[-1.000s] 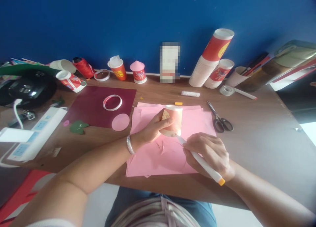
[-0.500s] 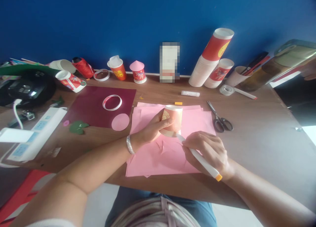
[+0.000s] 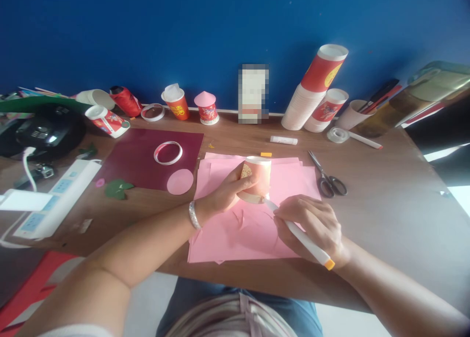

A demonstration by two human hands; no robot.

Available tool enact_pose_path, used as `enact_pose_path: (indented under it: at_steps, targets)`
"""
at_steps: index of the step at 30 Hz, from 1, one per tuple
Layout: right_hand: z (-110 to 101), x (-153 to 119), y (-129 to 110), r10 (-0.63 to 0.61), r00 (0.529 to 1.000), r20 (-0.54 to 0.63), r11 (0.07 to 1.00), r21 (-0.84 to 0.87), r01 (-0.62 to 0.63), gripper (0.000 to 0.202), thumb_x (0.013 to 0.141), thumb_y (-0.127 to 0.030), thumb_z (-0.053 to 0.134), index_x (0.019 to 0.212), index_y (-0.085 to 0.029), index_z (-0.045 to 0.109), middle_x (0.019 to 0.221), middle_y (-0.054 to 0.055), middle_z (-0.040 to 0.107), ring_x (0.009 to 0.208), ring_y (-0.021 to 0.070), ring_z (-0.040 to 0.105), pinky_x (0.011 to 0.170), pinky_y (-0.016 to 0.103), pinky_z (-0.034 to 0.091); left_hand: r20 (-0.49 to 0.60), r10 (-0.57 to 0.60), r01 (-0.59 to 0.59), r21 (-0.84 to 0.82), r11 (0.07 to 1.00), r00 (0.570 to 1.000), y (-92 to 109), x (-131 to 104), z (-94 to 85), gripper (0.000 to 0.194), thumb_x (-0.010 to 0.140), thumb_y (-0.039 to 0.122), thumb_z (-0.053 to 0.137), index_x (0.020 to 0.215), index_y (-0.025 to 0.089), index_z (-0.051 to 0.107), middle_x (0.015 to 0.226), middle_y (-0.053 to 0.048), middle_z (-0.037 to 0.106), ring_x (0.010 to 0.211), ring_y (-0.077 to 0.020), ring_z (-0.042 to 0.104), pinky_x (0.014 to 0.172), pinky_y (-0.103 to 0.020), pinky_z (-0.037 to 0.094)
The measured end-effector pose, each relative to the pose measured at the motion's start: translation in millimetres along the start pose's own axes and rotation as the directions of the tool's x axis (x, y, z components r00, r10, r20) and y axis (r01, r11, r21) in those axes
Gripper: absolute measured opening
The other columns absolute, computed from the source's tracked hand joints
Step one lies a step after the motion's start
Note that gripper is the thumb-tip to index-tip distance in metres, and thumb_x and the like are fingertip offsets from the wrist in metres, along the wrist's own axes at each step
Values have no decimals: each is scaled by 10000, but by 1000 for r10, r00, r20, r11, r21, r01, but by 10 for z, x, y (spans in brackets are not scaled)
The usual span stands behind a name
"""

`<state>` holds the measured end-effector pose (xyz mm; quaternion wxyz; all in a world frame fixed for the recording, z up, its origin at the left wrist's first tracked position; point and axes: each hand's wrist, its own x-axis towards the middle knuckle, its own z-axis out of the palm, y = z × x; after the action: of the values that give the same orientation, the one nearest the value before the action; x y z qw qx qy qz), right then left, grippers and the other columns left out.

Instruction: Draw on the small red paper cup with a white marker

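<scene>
I can't read the gold print (image 3: pixel 246 171) on the cup (image 3: pixel 260 176) my left hand (image 3: pixel 237 185) clasps. My right hand (image 3: pixel 310 224) pinches a marker (image 3: pixel 311 247) angled toward ten o'clock.

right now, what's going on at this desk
The person's left hand holds a paper cup over a pile of pink sheets. The right hand grips a white pen with an orange end, its tip at the cup's lower edge; whether it touches is hard to tell. Scissors lie to the right of the pile, untouched.

Brown table (image 3: pixel 389 205) with pink paper (image 3: pixel 249 236), scissors (image 3: pixel 326 177)
</scene>
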<state>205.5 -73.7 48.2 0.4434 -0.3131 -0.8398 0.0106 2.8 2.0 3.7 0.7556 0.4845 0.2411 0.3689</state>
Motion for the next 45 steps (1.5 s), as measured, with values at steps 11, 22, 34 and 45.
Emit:
enact_pose_path:
  at_steps: [11, 22, 34, 45]
  targets:
    - [33, -35, -12, -19, 1000, -6, 1000, -24, 19, 263, 832, -2, 653, 1010, -191, 608, 738, -6, 641, 618, 138, 637, 559, 284, 570, 0, -31, 31, -6, 1000, 1000, -47, -5, -34, 463, 932, 501, 681, 1231, 160, 593, 1140, -140, 660, 1012, -249, 668, 871, -377, 558]
    - [20, -30, -6, -33, 999, -13, 999, -25, 33, 241, 853, -7, 653, 1012, -178, 599, 731, 4, 638, 607, 134, 619, 556, 284, 565, -21, -22, 22, 9, 1000, 1000, -18, -14, -7, 482, 931, 551, 671, 1195, 155, 596, 1111, -133, 655, 996, -239, 667, 849, -359, 556]
    - [20, -6, -2, -31, 999, 19, 999, -26, 31, 224, 872, -10, 643, 1009, -179, 592, 734, 5, 641, 616, 132, 626, 559, 282, 563, 0, -14, 14, 29, 999, 1000, 19, -13, 19, 488, 937, 554, 663, 1202, 154, 570, 1095, -115, 651, 978, -220, 654, 869, -353, 541]
    - [43, -28, 3, -27, 999, 20, 1000, 2, 27, 235, 857, 6, 642, 1004, -172, 598, 740, 3, 627, 621, 132, 609, 558, 282, 549, -3, -35, 35, 47, 998, 999, 26, -23, 36, 497, 941, 552, 659, 1248, 173, 563, 1146, -120, 652, 1034, -243, 656, 901, -377, 538]
